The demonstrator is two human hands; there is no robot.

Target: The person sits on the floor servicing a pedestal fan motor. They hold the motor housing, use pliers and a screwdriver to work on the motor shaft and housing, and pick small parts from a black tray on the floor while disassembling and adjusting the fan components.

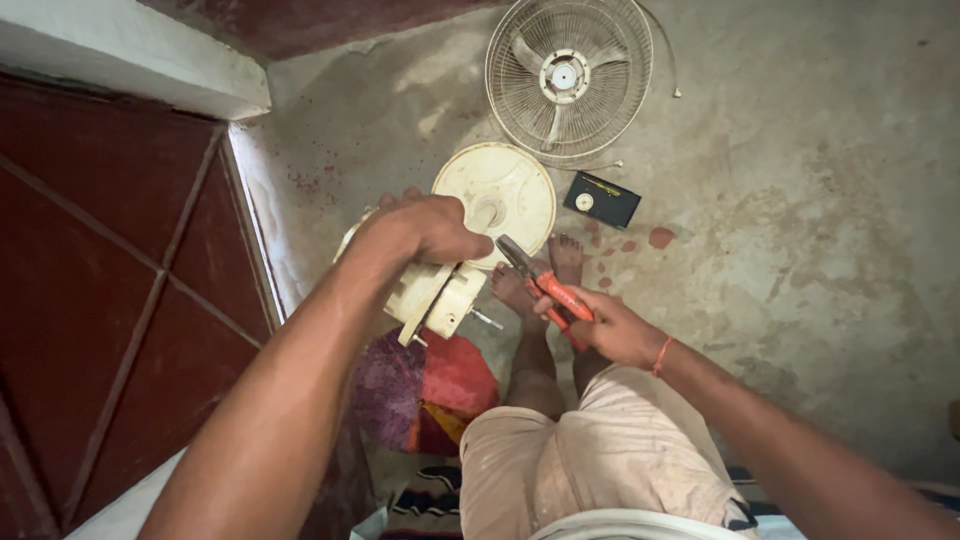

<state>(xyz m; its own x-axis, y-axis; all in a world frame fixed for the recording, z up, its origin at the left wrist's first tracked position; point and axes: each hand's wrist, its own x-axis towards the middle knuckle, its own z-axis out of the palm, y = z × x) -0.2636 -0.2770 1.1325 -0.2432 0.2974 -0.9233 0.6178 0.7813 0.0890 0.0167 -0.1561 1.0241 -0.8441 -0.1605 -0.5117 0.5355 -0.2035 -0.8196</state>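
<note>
My left hand (425,230) grips a cream plastic fan motor housing (440,295) from above, holding it in the air over the floor; a short metal shaft sticks out at its lower right. My right hand (610,325) holds orange-handled pliers (545,285), their dark jaws pointing up-left towards the housing, a little apart from it. My bare feet (545,275) rest on the floor below the pliers.
A wire fan guard with blades (568,75) lies on the concrete floor at the top. A cream round fan base (500,190) lies below it, beside a small black box (601,199). A red and purple cloth (425,390) lies by my legs. A dark red panel (110,280) stands on the left.
</note>
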